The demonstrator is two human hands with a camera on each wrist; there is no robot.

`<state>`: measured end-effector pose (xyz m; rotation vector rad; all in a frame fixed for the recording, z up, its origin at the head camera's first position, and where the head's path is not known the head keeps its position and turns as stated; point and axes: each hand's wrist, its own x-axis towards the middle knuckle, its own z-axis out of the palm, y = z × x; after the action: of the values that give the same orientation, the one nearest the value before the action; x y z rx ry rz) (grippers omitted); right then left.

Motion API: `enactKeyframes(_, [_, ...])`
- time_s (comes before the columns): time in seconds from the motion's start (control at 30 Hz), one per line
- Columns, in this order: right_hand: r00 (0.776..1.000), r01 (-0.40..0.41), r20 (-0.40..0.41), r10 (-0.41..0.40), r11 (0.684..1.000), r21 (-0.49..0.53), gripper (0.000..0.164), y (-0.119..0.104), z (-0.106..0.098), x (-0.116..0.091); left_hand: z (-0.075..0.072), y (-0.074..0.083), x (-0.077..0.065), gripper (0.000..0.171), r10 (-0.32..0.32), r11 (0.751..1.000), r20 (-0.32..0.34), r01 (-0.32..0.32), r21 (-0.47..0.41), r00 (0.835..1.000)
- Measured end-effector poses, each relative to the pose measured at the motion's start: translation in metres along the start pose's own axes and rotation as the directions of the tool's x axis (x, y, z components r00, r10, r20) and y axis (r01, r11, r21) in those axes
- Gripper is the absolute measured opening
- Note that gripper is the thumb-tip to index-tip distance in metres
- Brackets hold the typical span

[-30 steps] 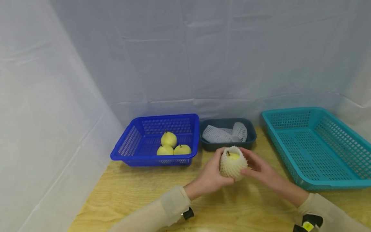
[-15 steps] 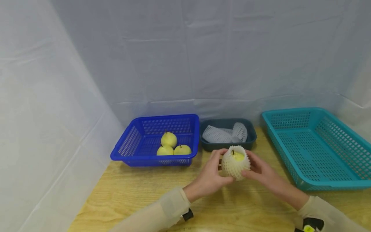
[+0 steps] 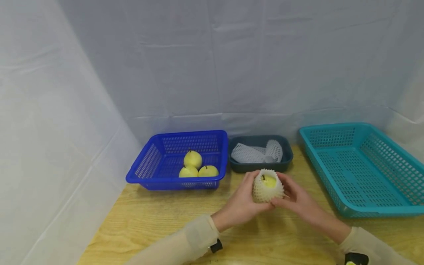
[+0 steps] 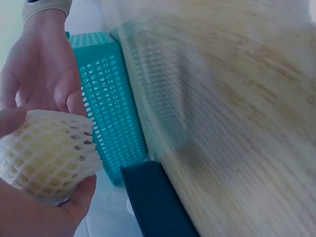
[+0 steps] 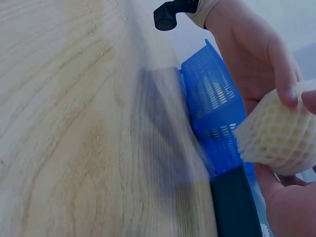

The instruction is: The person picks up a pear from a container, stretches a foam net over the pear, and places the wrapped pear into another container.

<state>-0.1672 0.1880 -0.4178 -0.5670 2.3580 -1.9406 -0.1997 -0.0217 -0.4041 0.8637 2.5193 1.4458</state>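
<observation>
A yellow pear point(image 3: 269, 181) sits inside a white foam net sleeve point(image 3: 263, 194), its dark stem showing through the open upper end. My left hand point(image 3: 241, 202) grips the sleeved pear from the left, and my right hand point(image 3: 299, 200) holds it from the right. Both thumbs lie low on the near side, close to each other. In the left wrist view, the foam net sleeve point(image 4: 42, 153) covers the pear's side with its mesh stretched. The right wrist view has the foam net sleeve point(image 5: 281, 131) between both hands, above the wooden table point(image 5: 64, 123).
A blue basket point(image 3: 145, 179) with 3 bare pears point(image 3: 193, 159) stands at the left. Behind the hands, a dark tray point(image 3: 236, 168) holds more foam net sleeves point(image 3: 246, 153). The teal basket point(image 3: 361, 173) is at the right. White sheeting point(image 3: 212, 73) hangs behind.
The sleeved pear has shifted slightly left and down over the last half second, tilting a little. My thumbs have come closer together in front of it. Baskets and tray stay put.
</observation>
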Motion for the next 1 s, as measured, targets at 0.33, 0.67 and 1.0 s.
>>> enactKeyframes(0.33, [0.997,0.034,0.067,-0.036,0.999,0.024,0.062,0.003,-0.007,0.002,-0.003,-0.003,-0.001,0.082,0.085,0.987,0.000,-0.084,-0.139,0.996])
enactKeyframes(0.67, [0.989,0.050,0.134,-0.064,0.993,0.108,0.059,0.002,-0.011,-0.001,-0.004,-0.006,-0.002,0.074,0.166,0.976,0.019,-0.162,-0.145,0.986])
enactKeyframes(1.0, [0.984,0.108,0.121,-0.131,0.978,0.181,0.055,0.005,-0.010,-0.002,-0.006,0.001,-0.002,0.076,0.110,0.993,0.071,-0.107,-0.045,0.991])
